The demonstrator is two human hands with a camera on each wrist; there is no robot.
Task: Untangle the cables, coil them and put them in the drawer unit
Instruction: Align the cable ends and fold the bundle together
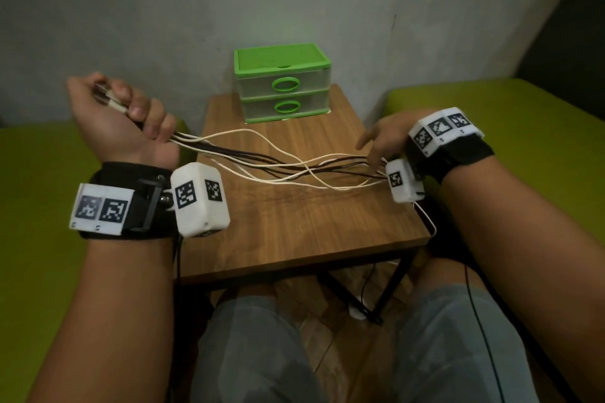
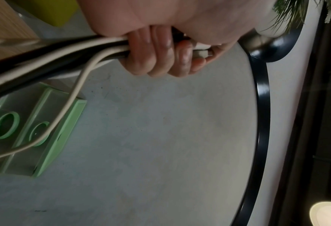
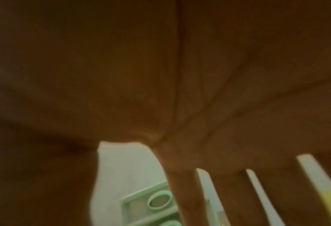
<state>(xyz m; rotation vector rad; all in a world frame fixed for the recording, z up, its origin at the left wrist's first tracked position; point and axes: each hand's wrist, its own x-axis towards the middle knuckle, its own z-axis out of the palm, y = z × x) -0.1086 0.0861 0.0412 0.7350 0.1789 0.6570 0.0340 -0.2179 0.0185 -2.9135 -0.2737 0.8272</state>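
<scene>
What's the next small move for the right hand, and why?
Probably comb the right hand along the cables toward their free ends. The left hand grips one end of the bundle, white and dark strands cross over the table, the right fingers are spread, and both drawers of the drawer unit are closed.

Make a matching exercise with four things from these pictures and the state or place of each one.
Things:
1. left hand
2. right hand
3. drawer unit
4. cables

States or places:
a. at the back of the wooden table, drawers closed
b. stretched between both hands
c. fingers spread and straight
d. fist around the cable plugs

Pairs: 1-d, 2-c, 3-a, 4-b
</scene>
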